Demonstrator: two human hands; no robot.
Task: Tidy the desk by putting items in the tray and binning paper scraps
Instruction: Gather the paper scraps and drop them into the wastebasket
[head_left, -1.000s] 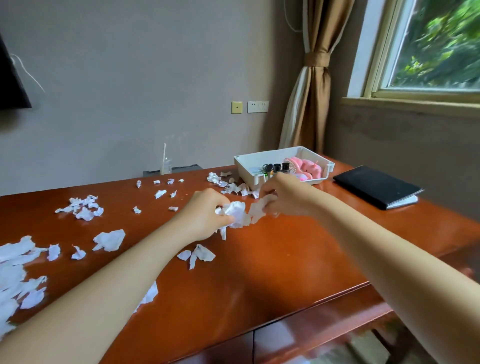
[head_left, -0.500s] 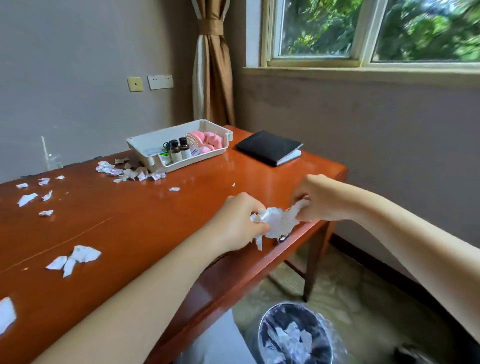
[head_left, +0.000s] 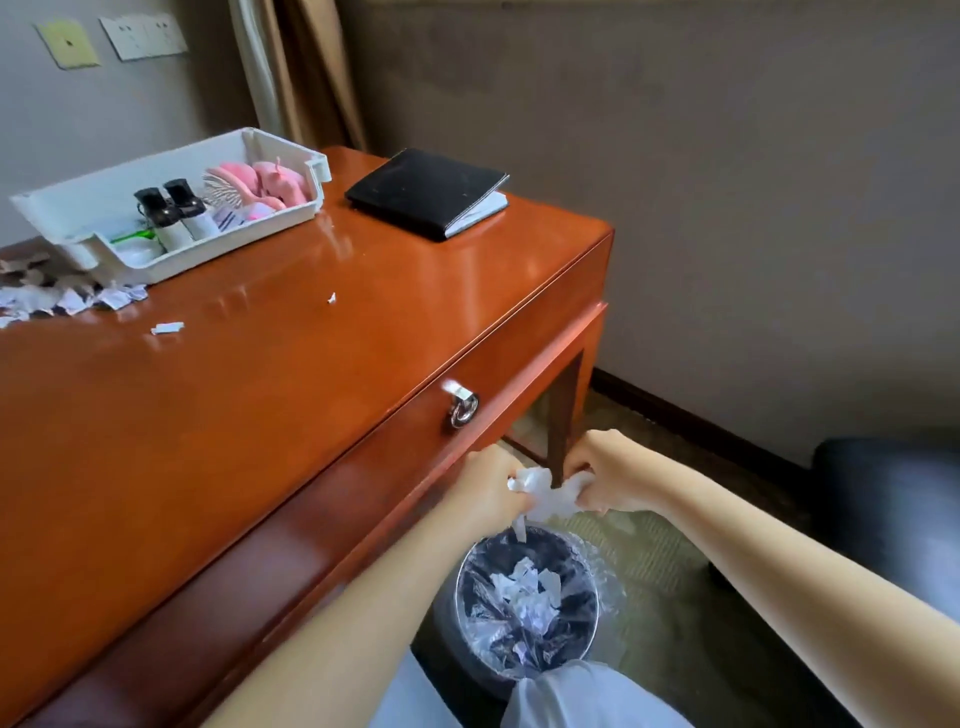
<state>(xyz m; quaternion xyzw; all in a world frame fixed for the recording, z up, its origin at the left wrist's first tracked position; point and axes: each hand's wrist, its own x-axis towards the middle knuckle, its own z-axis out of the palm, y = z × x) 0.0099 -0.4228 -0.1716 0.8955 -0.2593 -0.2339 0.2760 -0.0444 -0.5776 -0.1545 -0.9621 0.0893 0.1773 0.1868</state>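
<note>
I have my left hand (head_left: 491, 491) and right hand (head_left: 605, 480) pinching 1 paper wad (head_left: 545, 491) over the bin (head_left: 527, 603); light, crumply, loose; cup it underneath.

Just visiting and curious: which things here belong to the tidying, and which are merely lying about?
In the job: left hand, right hand, paper wad both hold, bin below, tray, scraps on the desk.
Lying about: black notebook (perhaps), curtain, wall sockets.
</note>
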